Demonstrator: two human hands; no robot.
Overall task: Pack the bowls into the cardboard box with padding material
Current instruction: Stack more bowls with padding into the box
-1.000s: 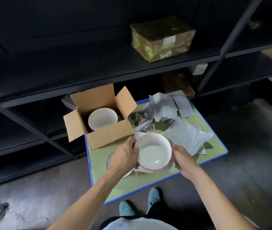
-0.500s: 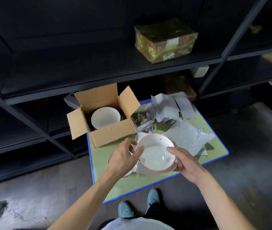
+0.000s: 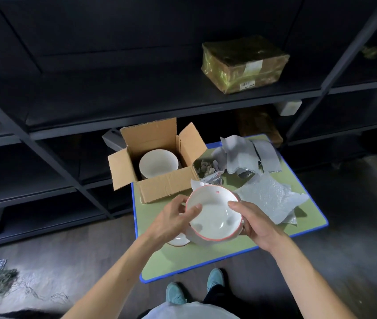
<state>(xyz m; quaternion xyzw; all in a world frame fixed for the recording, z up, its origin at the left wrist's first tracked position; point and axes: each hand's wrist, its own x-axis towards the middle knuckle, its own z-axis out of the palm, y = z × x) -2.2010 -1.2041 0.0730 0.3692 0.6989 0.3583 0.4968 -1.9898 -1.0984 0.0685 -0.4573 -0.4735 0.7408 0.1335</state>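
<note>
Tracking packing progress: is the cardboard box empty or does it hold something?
Not empty. One white bowl sits upright inside the cardboard box; the red-rimmed bowl is outside, held by the left hand and right hand.

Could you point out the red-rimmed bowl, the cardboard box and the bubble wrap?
red-rimmed bowl (image 3: 214, 217), head view, white inside floor.
cardboard box (image 3: 166, 188), head view, near outer wall.
bubble wrap (image 3: 268, 196), head view, middle of the sheet.

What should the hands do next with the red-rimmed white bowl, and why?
Probably fold the white padding sheet beneath it up around the red-rimmed white bowl: left hand and right hand grip it bare, and the open cardboard box already holds a plain white bowl.
</note>
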